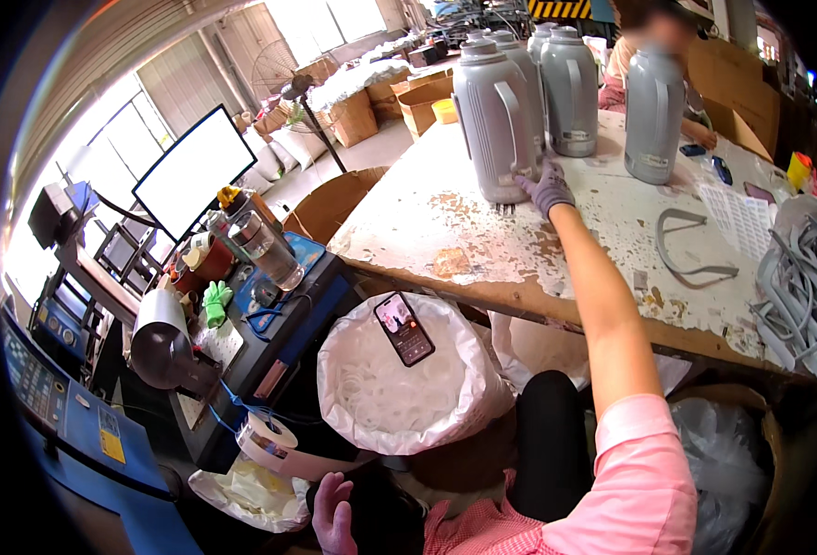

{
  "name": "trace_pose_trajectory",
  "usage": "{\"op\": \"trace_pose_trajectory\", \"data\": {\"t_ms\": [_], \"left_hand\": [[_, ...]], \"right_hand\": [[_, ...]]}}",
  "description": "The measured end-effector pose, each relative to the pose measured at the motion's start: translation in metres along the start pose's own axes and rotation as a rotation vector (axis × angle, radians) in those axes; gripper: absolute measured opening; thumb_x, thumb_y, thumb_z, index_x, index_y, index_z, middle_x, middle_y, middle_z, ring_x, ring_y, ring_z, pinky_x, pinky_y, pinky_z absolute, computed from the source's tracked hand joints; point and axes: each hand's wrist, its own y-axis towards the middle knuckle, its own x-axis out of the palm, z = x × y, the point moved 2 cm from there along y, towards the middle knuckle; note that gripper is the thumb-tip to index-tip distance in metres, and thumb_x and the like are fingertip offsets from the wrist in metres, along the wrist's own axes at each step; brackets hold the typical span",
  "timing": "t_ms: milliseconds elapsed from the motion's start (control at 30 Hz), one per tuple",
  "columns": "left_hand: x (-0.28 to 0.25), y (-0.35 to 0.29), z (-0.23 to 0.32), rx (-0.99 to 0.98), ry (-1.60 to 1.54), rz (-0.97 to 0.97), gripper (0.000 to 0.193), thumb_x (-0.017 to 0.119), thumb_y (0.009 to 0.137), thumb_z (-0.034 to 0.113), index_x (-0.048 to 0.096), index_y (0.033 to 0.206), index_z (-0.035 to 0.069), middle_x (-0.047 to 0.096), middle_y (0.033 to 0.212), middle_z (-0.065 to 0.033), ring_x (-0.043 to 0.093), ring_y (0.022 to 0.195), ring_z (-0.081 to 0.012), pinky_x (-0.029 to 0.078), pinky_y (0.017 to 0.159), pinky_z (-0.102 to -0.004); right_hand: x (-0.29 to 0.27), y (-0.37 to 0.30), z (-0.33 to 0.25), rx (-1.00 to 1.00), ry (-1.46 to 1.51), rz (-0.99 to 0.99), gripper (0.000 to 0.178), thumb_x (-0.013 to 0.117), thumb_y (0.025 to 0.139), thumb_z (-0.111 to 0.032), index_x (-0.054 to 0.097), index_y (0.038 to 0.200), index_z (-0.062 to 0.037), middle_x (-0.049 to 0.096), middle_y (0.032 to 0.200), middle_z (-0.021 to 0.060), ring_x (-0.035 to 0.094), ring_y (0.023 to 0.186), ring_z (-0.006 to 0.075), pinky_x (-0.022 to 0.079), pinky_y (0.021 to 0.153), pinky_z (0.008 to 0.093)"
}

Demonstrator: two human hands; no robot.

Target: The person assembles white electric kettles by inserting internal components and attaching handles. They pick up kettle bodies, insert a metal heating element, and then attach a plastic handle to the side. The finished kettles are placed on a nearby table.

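Note:
A grey thermos jug (497, 120) with a side handle stands upright on the worn white table, nearest to me in a group of similar jugs. My right hand (549, 188), in a thin lavender glove, grips the jug's lower right edge, thumb across its front. Some of those fingers are hidden by the jug. My left hand (334, 518), also gloved, is low at the bottom edge, fingers raised and apart, with nothing in it. Behind the gripped jug are other grey jugs (570, 92), and one more grey jug (653, 120) stands apart to the right.
A loose grey handle (667, 240) and a pile of grey handles (801, 287) lie on the table's right. Below its edge, a phone (405, 328) rests on a lined bag (353, 370) of translucent pieces. A monitor (196, 171) and blue machine (103, 435) stand left. A person sits across.

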Motion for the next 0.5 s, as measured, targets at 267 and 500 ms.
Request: {"op": "trace_pose_trajectory", "data": {"t_ms": [267, 500], "left_hand": [[-0.005, -0.008, -0.008, -0.004, 0.009, -0.027, 0.051, 0.053, 0.1, 0.019, 0.042, 0.144, -0.006, 0.052, 0.139, -0.0156, 0.053, 0.124, -0.0273, 0.041, 0.107, -0.0381], [0.015, 0.003, -0.004, 0.025, -0.015, -0.134, 0.05, 0.053, 0.101, 0.019, 0.043, 0.143, -0.005, 0.056, 0.136, -0.0177, 0.055, 0.123, -0.0277, 0.042, 0.107, -0.0387]], "right_hand": [[-0.143, -0.122, 0.081, -0.211, -0.971, -0.054, 0.08, 0.072, 0.075, -0.048, 0.048, 0.143, -0.0127, 0.04, 0.151, 0.0143, 0.031, 0.143, 0.0352, 0.019, 0.116, 0.0603], [-0.288, -0.215, 0.216, -0.221, -0.756, -0.049, 0.032, 0.066, 0.083, -0.025, 0.069, 0.114, -0.0218, 0.066, 0.11, 0.0065, 0.056, 0.112, 0.0292, 0.04, 0.101, 0.0469]]}}
